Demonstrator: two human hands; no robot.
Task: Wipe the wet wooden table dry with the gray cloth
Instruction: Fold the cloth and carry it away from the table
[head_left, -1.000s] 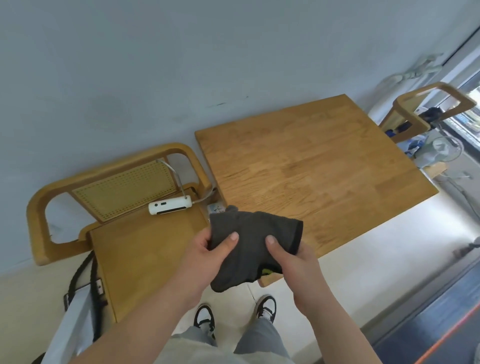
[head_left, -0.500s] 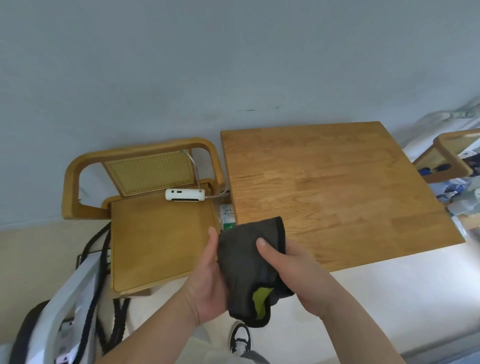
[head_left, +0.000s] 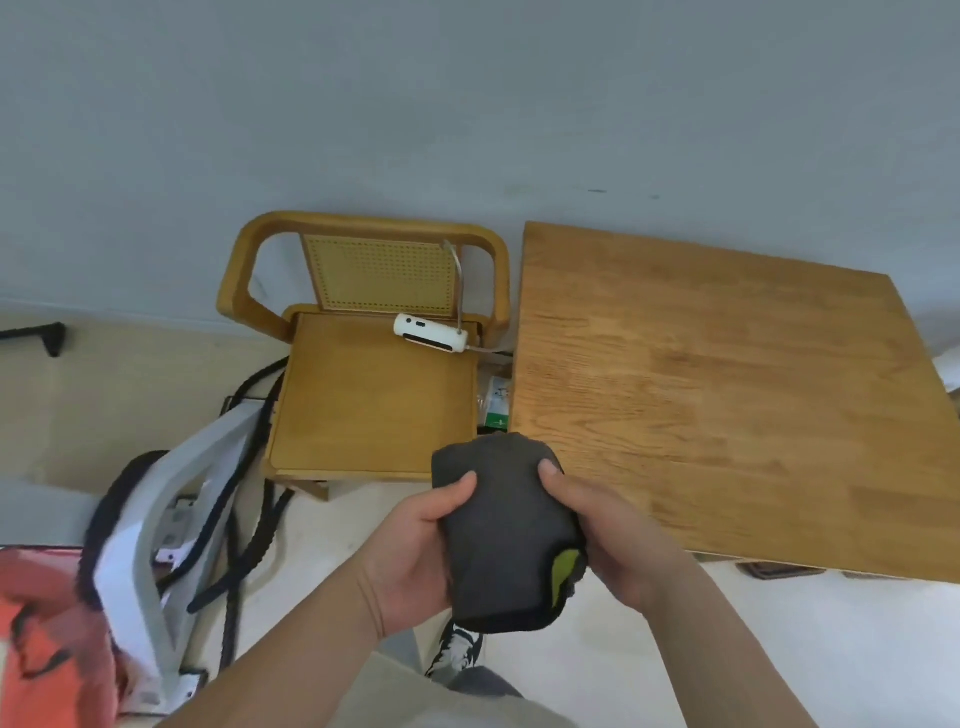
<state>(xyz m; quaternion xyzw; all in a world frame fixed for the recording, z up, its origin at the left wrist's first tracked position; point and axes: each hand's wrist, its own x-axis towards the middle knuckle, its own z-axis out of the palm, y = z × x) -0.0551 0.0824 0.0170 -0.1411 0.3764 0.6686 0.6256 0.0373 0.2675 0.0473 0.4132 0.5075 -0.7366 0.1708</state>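
Fingers (head_left: 457, 488) gripping gray cloth (head_left: 506, 525) (both hands), above floor

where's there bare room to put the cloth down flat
The whole wooden table top shows bare, from the wall edge to the near edge by the right hand. The chair seat is free in front of the white device. Left of the chair, cables and a grey frame crowd the floor. Both hands hold the gray cloth.

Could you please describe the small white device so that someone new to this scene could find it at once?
Left of the wooden table stands a wooden chair with a cane back. The white device lies at the rear of its seat, a cable running from its right end. It is the only white, capsule-shaped thing on the chair.
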